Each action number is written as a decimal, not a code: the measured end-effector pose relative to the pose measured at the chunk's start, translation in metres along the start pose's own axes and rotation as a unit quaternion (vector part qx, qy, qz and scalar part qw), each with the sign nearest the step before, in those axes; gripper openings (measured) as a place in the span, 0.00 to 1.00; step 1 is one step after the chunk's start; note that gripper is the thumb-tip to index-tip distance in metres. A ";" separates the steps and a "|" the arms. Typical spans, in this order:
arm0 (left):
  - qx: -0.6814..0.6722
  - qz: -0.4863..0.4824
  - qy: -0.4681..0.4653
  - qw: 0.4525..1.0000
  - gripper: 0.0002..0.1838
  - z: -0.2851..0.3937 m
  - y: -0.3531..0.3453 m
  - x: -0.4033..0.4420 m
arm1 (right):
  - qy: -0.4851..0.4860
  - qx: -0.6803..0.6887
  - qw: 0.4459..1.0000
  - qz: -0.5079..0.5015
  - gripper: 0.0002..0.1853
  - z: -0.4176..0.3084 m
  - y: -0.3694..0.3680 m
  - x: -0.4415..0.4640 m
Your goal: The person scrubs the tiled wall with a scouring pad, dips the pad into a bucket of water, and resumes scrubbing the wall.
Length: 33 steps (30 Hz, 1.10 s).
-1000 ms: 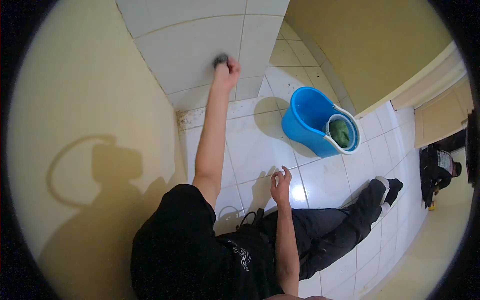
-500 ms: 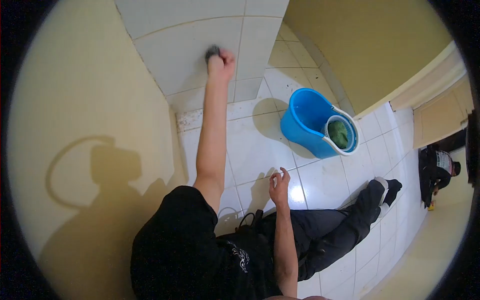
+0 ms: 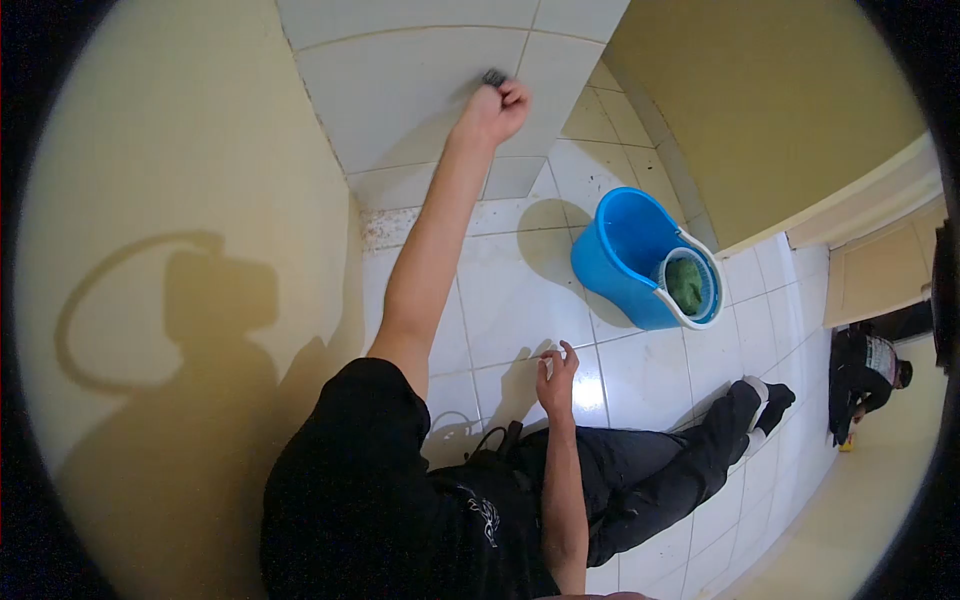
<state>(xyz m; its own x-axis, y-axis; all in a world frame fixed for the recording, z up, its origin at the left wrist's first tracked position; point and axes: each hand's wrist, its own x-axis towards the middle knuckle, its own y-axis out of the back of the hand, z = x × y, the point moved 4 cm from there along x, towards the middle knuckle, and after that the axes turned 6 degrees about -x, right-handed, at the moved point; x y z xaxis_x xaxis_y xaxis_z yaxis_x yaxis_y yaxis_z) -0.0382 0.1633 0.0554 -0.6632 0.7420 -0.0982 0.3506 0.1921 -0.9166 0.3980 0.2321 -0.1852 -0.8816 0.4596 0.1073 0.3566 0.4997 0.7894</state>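
My left hand (image 3: pixel 492 112) is closed around a small dark grey scouring pad (image 3: pixel 494 78), pressed to the white-tiled wall (image 3: pixel 420 85) close to a vertical grout line. Most of the pad is hidden by the fingers. My right hand (image 3: pixel 557 382) hangs above the floor tiles in front of my lap, fingers loosely bent and apart, holding nothing. A blue mop bucket (image 3: pixel 610 262) with a white handle stands on the floor to the right of both hands. In its white basket (image 3: pixel 712 302) lies a green cloth-like bundle (image 3: pixel 685 286).
My legs (image 3: pixel 650 480) stretch right across the white tiled floor (image 3: pixel 520 290). A yellow wall (image 3: pixel 150 180) rises close on my left. Brownish grime (image 3: pixel 388 228) marks the tiled wall's base. Another person (image 3: pixel 862 375) in dark clothing is low down at the far right.
My left hand has slid the pad up and rightward along the tile, nearer the grout line. The view has shifted slightly. My right hand keeps nearly the same pose.
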 end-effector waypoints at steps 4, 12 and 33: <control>0.063 0.023 -0.087 0.994 0.12 0.004 0.031 0.013 | 0.003 0.008 1.000 -0.009 0.11 -0.009 0.002 0.002; 0.104 0.095 -0.177 0.974 0.09 0.036 0.058 0.024 | -0.018 0.003 1.000 0.000 0.11 0.003 0.008 0.000; 0.113 -0.009 -0.051 0.992 0.10 0.006 -0.011 -0.004 | 0.011 -0.002 1.000 0.003 0.13 -0.004 0.006 0.000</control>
<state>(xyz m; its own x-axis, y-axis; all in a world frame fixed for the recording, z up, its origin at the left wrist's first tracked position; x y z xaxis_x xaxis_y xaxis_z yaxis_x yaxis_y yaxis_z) -0.0431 0.1543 0.0642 -0.7353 0.6690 -0.1083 0.1874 0.0471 -0.9812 0.3986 0.2322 -0.1786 -0.8860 0.4467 0.1248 0.3607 0.4945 0.7908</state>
